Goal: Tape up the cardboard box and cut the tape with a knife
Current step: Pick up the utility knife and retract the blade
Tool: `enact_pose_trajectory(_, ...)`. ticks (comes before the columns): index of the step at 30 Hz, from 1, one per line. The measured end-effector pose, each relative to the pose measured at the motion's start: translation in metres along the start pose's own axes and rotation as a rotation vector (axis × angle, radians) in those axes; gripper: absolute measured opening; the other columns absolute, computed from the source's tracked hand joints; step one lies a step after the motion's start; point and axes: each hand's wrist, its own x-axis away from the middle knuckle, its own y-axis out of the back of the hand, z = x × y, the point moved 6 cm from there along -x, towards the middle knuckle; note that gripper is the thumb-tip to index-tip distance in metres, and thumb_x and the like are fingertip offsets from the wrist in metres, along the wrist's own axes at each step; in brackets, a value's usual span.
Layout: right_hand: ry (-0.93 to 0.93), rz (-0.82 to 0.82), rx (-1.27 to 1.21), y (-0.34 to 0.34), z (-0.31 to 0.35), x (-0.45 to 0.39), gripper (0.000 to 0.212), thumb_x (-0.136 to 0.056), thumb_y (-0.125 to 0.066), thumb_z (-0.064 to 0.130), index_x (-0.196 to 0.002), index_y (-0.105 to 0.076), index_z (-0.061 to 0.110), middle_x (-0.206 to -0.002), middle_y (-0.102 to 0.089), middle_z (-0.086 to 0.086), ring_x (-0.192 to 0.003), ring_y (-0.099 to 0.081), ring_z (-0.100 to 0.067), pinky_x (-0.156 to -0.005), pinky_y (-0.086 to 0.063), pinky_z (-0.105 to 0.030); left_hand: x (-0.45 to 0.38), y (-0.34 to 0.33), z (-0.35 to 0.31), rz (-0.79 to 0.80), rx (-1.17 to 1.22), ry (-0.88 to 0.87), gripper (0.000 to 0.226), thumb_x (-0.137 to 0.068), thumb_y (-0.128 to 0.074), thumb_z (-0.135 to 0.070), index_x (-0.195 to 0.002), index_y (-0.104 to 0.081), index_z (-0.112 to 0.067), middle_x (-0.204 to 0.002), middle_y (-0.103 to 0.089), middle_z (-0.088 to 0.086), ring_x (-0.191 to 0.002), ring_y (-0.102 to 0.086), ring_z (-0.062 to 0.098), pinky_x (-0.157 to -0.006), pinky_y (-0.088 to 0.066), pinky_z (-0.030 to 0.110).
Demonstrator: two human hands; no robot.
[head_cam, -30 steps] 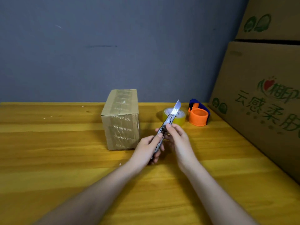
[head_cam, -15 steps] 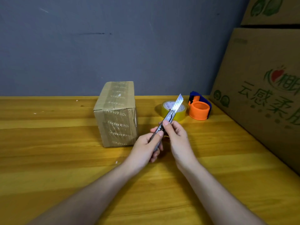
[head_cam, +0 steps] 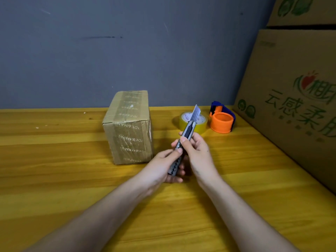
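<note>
Knife (head_cam: 183,142): held above the bench (head_cam: 54,179) in both hands, blade out and angled away from the body, likely for safety. Left hand (head_cam: 161,166): grip wrapped round the handle's lower end. Right hand (head_cam: 197,151): grip pinching the upper handle, thumb apparently at the slider.

Box (head_cam: 129,126): on the bench, left of the hands, apart, already taped.

Tape roll (head_cam: 192,120): flat behind the blade.

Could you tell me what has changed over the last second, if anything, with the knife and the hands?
Very little. Both the left hand and the right hand keep hold of the utility knife, blade out and pointing up and away; the right thumb slid slightly down the handle. The taped cardboard box, yellow tape roll and orange dispenser stayed on the table.
</note>
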Motion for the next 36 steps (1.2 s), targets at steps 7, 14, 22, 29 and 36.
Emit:
enact_pose_trajectory(7, -0.023, 0.125, 0.019, 0.002, -0.01, -0.005, 0.026, -0.093, -0.051, 0.001, -0.115, -0.049, 0.015, -0.093, -0.069, 0.005, -0.083, -0.063, -0.011, -0.069, -0.055, -0.028, -0.002, 0.0, 0.001, 0.093, 0.231, -0.007, 0.021, -0.098, -0.039, -0.008, -0.101, -0.06, -0.005, -0.087, -0.07, 0.011, -0.078, -0.071, 0.014, -0.062, -0.06, 0.027)
enact_pose_trajectory(14, -0.082, 0.112, 0.019, 0.001, -0.018, -0.005, 0.018, -0.094, -0.053, 0.014, -0.111, -0.056, 0.011, -0.107, -0.07, -0.004, -0.092, -0.066, -0.016, -0.067, -0.058, -0.033, 0.0, -0.003, -0.003, 0.126, 0.266, -0.054, 0.024, -0.098, -0.038, -0.004, -0.105, -0.061, -0.009, -0.085, -0.074, 0.003, -0.078, -0.072, 0.012, -0.065, -0.061, 0.028)
enact_pose_trajectory(22, -0.044, 0.123, 0.087, -0.005, -0.02, -0.001, 0.015, -0.097, -0.047, 0.02, -0.102, -0.054, 0.007, -0.102, -0.071, -0.001, -0.098, -0.067, -0.021, -0.076, -0.059, -0.044, -0.004, 0.007, -0.002, 0.058, -0.003, -0.078, 0.021, -0.097, -0.045, -0.02, -0.112, -0.06, -0.016, -0.09, -0.071, 0.001, -0.076, -0.071, 0.011, -0.055, -0.059, 0.025)
enact_pose_trajectory(29, 0.017, 0.13, 0.118, -0.004, -0.022, -0.005, 0.011, -0.096, -0.049, 0.012, -0.087, -0.053, 0.016, -0.096, -0.071, -0.009, -0.092, -0.067, -0.021, -0.087, -0.054, -0.046, -0.007, 0.001, 0.002, 0.09, 0.063, -0.113, 0.023, -0.098, -0.039, -0.011, -0.111, -0.058, -0.017, -0.098, -0.068, 0.002, -0.081, -0.068, 0.012, -0.077, -0.06, 0.03)
enact_pose_trajectory(36, -0.013, 0.297, 0.11, -0.007, -0.029, -0.008, 0.022, -0.092, -0.049, -0.004, -0.1, -0.049, 0.016, -0.115, -0.064, -0.016, -0.098, -0.063, -0.019, -0.093, -0.051, -0.037, -0.005, 0.005, 0.001, 0.194, 0.119, -0.066, 0.036, -0.093, -0.039, 0.01, -0.11, -0.059, -0.013, -0.099, -0.072, -0.002, -0.087, -0.069, 0.013, -0.082, -0.058, 0.03)
